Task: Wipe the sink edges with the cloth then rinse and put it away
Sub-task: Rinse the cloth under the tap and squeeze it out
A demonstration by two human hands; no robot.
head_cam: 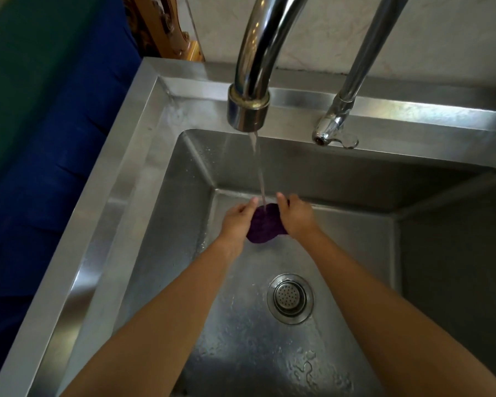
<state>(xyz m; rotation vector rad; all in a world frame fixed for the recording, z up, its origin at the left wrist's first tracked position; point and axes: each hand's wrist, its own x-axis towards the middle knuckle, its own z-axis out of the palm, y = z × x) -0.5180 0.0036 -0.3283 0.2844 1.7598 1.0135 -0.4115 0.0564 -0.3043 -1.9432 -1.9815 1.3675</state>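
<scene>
Both arms are stretched out long and straight over the sink [118, 179], reaching in from the near edge and angling towards each other so the wrists almost meet under the tap [248, 110]. Water [260, 179] is running, a thin stream dropping from the tap's mouth straight onto the cloth [262, 223], a small dark purple bundle held between the two hands just below the tap and above the far part of the sink floor.

Left hand [236, 220] sits on the left side of the cloth, back of the hand up, fingers curled round its edge and the thumb pointing up beside the stream. Right hand [294, 216] mirrors it on the other side, knuckles up, fingers wrapped over the cloth's right edge, thumb raised close to the water. Both are closed on the cloth, gripping it from either side, the cloth bunched and sagging a little between them. The stream lands right in the gap between the two thumbs.

The drain [289, 298] lies nearer than the tap, between the two forearms and closer to the right one. The sink floor around it is wet, with beads and puddles. A second, thinner tap [337, 121] stands on the back rim to the right of the running tap, apart from the hands
</scene>
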